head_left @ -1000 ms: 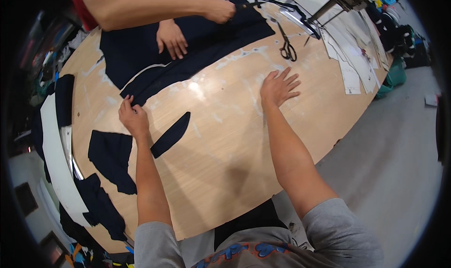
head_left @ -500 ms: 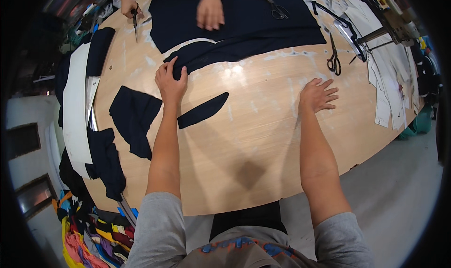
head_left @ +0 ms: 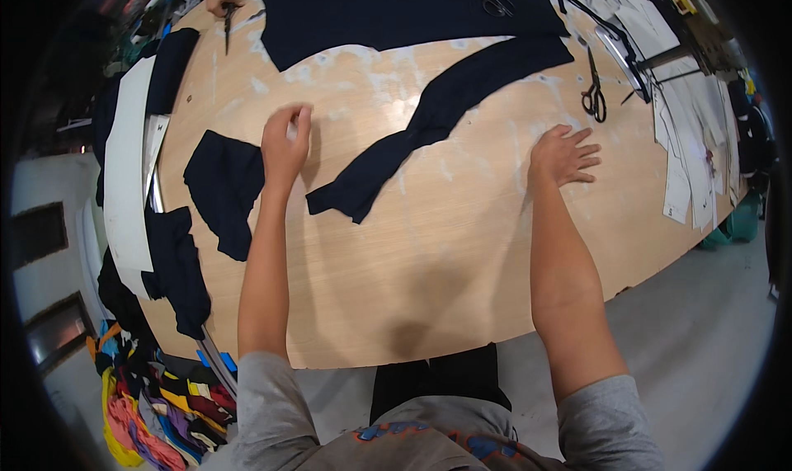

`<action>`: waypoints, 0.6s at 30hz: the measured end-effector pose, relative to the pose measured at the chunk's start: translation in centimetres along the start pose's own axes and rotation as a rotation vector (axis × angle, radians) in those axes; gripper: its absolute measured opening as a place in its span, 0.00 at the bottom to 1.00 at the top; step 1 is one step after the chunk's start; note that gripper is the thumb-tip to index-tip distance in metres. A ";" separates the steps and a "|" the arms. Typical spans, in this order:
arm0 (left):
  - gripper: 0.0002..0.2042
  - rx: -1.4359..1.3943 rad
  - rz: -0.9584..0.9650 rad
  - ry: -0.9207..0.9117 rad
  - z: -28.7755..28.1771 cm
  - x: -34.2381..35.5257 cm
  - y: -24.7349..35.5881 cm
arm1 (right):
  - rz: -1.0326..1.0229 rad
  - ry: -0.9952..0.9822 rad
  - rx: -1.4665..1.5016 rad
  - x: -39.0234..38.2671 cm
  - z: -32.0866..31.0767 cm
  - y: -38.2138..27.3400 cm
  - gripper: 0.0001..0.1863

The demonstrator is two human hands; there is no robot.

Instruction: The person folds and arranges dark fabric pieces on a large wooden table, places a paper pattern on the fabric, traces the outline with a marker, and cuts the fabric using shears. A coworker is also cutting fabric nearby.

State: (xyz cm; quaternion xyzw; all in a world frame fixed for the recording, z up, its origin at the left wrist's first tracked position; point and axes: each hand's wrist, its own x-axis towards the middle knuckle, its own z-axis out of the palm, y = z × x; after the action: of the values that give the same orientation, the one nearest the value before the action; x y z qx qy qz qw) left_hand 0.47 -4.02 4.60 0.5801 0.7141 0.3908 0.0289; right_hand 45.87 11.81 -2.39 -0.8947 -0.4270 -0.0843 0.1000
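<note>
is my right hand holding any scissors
No, the right hand rests spread on the pale wooden tabletop, apart from the nearest black-handled scissors.

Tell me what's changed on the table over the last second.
The left end of the long navy strip has come toward the person, away from the large navy cloth, covering where the slim piece lay. The left hand has let go. The right hand stays spread on the table.

pale wall (head_left: 51, 178), two dark rectangular panels (head_left: 39, 233) | grey floor (head_left: 701, 256) | wood-toned table (head_left: 487, 232), whitish glare on top
</note>
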 end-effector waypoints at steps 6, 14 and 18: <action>0.16 0.235 0.169 -0.044 3.5 9.8 -5.6 | -0.010 -0.013 -0.034 -0.3 -0.6 -0.4 0.36; 0.11 0.577 0.177 -0.201 5.0 15.0 -8.3 | -0.005 -0.023 0.020 -0.3 -0.5 -0.2 0.36; 0.10 0.437 0.129 -0.215 5.1 16.1 -9.0 | 0.008 -0.034 -0.012 -0.3 -0.4 0.4 0.36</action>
State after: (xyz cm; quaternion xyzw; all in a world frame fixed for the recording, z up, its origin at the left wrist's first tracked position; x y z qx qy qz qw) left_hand -9.52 12.20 2.36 0.6553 0.7358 0.1643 -0.0465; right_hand 46.03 11.24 -2.08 -0.8983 -0.4246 -0.0711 0.0875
